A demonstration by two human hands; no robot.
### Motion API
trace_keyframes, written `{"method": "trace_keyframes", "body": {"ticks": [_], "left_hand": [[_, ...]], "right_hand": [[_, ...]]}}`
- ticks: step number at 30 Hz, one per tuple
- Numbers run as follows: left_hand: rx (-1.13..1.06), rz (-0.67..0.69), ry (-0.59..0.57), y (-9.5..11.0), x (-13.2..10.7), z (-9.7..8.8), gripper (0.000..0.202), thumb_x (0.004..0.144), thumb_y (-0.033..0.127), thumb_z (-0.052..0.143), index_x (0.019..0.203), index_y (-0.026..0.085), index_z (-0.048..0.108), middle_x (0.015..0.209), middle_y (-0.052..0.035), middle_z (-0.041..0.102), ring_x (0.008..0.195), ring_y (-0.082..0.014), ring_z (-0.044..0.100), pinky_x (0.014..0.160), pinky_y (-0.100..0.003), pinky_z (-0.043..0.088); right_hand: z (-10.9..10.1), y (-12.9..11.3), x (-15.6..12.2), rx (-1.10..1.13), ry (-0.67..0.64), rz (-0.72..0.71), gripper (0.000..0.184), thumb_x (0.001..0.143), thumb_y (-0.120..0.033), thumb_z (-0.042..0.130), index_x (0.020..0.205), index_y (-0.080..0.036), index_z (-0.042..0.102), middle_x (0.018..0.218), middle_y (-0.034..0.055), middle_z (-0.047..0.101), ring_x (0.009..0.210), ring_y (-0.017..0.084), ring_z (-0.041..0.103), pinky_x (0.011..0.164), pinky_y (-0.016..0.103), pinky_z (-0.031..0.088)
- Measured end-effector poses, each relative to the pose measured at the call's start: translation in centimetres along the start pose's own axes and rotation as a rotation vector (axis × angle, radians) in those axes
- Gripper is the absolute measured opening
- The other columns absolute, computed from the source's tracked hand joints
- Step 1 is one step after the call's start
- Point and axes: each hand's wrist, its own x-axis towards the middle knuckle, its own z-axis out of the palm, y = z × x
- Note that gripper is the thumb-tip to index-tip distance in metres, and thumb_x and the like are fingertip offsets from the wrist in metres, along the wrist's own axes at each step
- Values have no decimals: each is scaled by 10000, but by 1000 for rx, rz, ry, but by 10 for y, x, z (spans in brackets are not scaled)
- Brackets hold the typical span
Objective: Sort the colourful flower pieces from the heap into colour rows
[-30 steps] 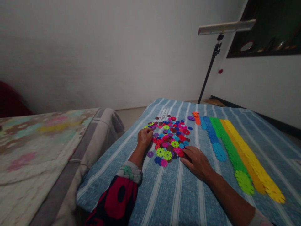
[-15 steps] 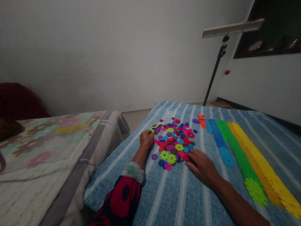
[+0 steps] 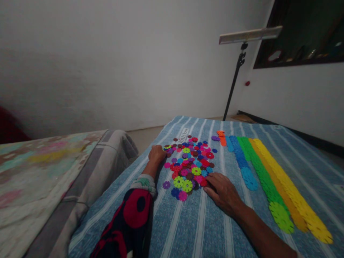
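A mixed pile of small notched plastic discs [image 3: 185, 165] lies on a blue striped cloth [image 3: 188, 229], in pink, red, purple, brown, blue and lime. At the pile's far left edge is my left hand [image 3: 157, 154], its fingers curled together against the discs; whatever is between the fingertips is hidden. My right hand [image 3: 222, 190] rests palm down at the pile's near right side. Its fingers reach to the edge discs, with the thumb apart from them. A lone purple disc [image 3: 166, 185] lies left of the pile.
To the right run overlapping rows of yellow discs [image 3: 290, 182], orange discs [image 3: 282, 190], green discs [image 3: 258, 168] and blue discs [image 3: 240, 152]. A few orange-red discs [image 3: 222, 139] lie beyond. A flowered bed cover [image 3: 53, 179] is at left; a black stand [image 3: 233, 86] rises behind.
The view has turned slightly right, so everything sits further left in the picture. My left hand stays at the pile's left edge, my right hand at its right side.
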Motion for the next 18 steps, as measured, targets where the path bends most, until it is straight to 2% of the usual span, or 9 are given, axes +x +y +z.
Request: {"method": "trace_keyframes", "body": {"ticks": [2, 6, 11, 15, 18], "left_hand": [[-45, 7, 19, -5, 2, 1, 341, 723, 370, 694, 958, 126, 733, 1084, -172, 710, 1038, -301, 654, 737, -283, 474], [-183, -3, 126, -16, 1, 9, 332, 701, 328, 685, 971, 140, 734, 990, -126, 738, 943, -260, 668, 692, -271, 452], [-537, 5, 159, -21, 1, 17, 221, 694, 233, 588, 820, 114, 725, 702, -54, 688, 651, -171, 624, 568, -245, 415], [-844, -42, 69, -19, -6, 12, 169, 625, 252, 621, 719, 120, 672, 526, 12, 576, 465, -109, 501, 468, -220, 360], [-881, -17, -68, -20, -18, 2, 153, 575, 261, 668, 641, 128, 628, 460, 31, 524, 414, -83, 443, 434, -204, 318]], "right_hand": [[1, 1, -1, -1, 6, -4, 141, 911, -264, 601, 1034, -201, 625, 1022, 81, 650, 959, 249, 606, 840, 394, 471], [2, 3, -1, 4, 21, -13, 158, 906, -261, 606, 1052, -203, 620, 1042, 89, 658, 989, 256, 607, 855, 398, 473], [1, 3, -1, 7, 22, -6, 155, 910, -261, 597, 1050, -200, 623, 1042, 90, 660, 981, 257, 611, 866, 412, 475], [0, 2, -1, 7, 8, 6, 154, 913, -261, 590, 1046, -192, 627, 1037, 92, 660, 981, 260, 611, 857, 418, 480], [0, 4, -2, 11, 17, -1, 162, 918, -275, 580, 1053, -199, 629, 1042, 92, 663, 977, 252, 614, 861, 410, 483]]}}
